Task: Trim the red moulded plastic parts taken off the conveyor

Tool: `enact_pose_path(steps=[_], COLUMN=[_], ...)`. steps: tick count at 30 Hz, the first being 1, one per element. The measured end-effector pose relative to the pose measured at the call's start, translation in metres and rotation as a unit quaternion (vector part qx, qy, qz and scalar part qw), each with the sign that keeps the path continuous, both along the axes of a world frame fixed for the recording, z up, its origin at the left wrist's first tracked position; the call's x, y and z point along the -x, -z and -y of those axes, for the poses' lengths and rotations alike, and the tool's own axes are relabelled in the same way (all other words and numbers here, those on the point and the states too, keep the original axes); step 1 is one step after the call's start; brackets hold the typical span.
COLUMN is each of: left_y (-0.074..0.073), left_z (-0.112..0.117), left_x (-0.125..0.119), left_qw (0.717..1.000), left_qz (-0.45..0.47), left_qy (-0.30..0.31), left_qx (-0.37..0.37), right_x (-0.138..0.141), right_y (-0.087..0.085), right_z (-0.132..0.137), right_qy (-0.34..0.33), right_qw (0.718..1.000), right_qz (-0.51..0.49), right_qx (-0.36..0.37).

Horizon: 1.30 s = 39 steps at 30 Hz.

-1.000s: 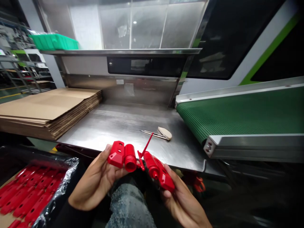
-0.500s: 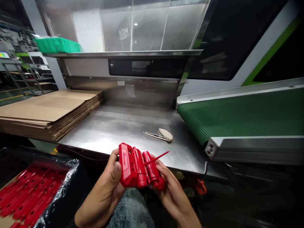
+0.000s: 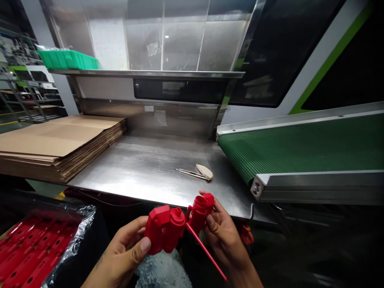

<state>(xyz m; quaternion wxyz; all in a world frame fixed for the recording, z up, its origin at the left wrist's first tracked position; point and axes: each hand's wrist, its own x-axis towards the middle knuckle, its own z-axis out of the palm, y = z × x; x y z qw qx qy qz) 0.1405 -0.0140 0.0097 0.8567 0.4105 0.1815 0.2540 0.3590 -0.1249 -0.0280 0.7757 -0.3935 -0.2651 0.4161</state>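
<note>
My left hand (image 3: 127,244) grips a boxy red plastic moulding (image 3: 165,230) with a cylinder along its side, thumb on the near face. My right hand (image 3: 223,232) holds a second red plastic moulding (image 3: 198,214) with an open round end. From between them a thin red sprue rod (image 3: 207,253) slants down to the right. The two mouldings sit close together; I cannot tell whether they are still joined. Beyond the hands, a slim pointed tool (image 3: 190,173) and a beige half-round piece (image 3: 205,171) lie on the metal table (image 3: 144,160).
At the left is a stack of cardboard sheets (image 3: 60,136). Below it, a plastic-lined box (image 3: 81,224) holds several red mouldings (image 3: 33,248). The green conveyor belt (image 3: 300,148) slopes down from the right. A green bin (image 3: 67,60) stands on the shelf (image 3: 150,73).
Both hands have turned the red mouldings so their round ends face up towards me. The sprue rod swung from pointing up-right to down-right. My view shifted slightly.
</note>
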Motion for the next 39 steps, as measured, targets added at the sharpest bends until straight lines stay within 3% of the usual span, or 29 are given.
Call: enact_pose_path(steps=[2, 5, 12, 15, 17, 19, 20, 21, 23, 25, 26, 28, 30, 32, 34, 39], left_y=[0.001, 0.004, 0.009, 0.009, 0.009, 0.010, 0.011, 0.012, 0.014, 0.015, 0.016, 0.016, 0.016, 0.015, 0.013, 0.008], left_z=[-0.004, -0.013, -0.030, -0.035, -0.038, -0.040, -0.040, -0.040, -0.040, -0.039, -0.039, -0.039, -0.040, -0.040, -0.039, -0.034], left_x=[0.000, 0.000, -0.003, -0.004, -0.004, -0.004, -0.004, -0.004, -0.004, -0.004, -0.004, -0.003, -0.002, -0.003, -0.006, -0.017], left_qw=[0.999, 0.999, 0.997, 0.995, 0.995, 0.994, 0.993, 0.992, 0.995, 0.997, 0.998, 0.998, 0.998, 0.997, 0.996, 0.993], left_qz=[0.029, 0.048, -0.054, -0.077, -0.089, -0.100, -0.106, -0.109, -0.097, -0.069, -0.054, -0.036, -0.037, -0.045, -0.060, -0.073], left_qy=[-0.004, 0.012, 0.001, -0.003, 0.007, 0.036, 0.049, 0.053, 0.038, 0.010, -0.002, -0.023, -0.043, -0.057, -0.067, -0.083], left_qx=[0.019, 0.023, -0.061, -0.058, -0.036, -0.002, 0.015, 0.024, 0.011, -0.022, -0.036, -0.039, -0.025, -0.007, 0.011, 0.042], right_x=[-0.002, 0.001, 0.022, 0.018, 0.009, 0.001, -0.001, -0.001, 0.006, 0.017, 0.023, 0.031, 0.028, 0.014, -0.008, -0.068], right_y=[-0.003, -0.012, -0.032, -0.024, -0.014, -0.005, -0.002, -0.001, -0.004, -0.011, -0.015, -0.023, -0.027, -0.027, -0.023, -0.013], right_z=[0.004, 0.009, 0.002, 0.003, 0.005, 0.007, 0.007, 0.007, 0.006, 0.006, 0.007, 0.007, 0.004, -0.008, -0.028, -0.091], right_qy=[0.002, -0.046, -0.203, -0.157, -0.062, 0.009, 0.018, 0.015, 0.007, -0.050, -0.096, -0.162, -0.133, -0.035, 0.035, 0.111], right_qw=[1.000, 0.996, 0.966, 0.952, 0.904, 0.808, 0.776, 0.784, 0.867, 0.948, 0.966, 0.965, 0.967, 0.964, 0.936, 0.862], right_qz=[0.021, 0.046, 0.096, 0.207, 0.401, 0.584, 0.629, 0.620, 0.491, 0.281, 0.169, 0.010, 0.002, 0.142, 0.265, 0.435], right_qx=[0.015, 0.064, 0.129, 0.161, 0.130, 0.069, 0.045, 0.040, 0.080, 0.143, 0.173, 0.204, 0.215, 0.221, 0.227, 0.237])
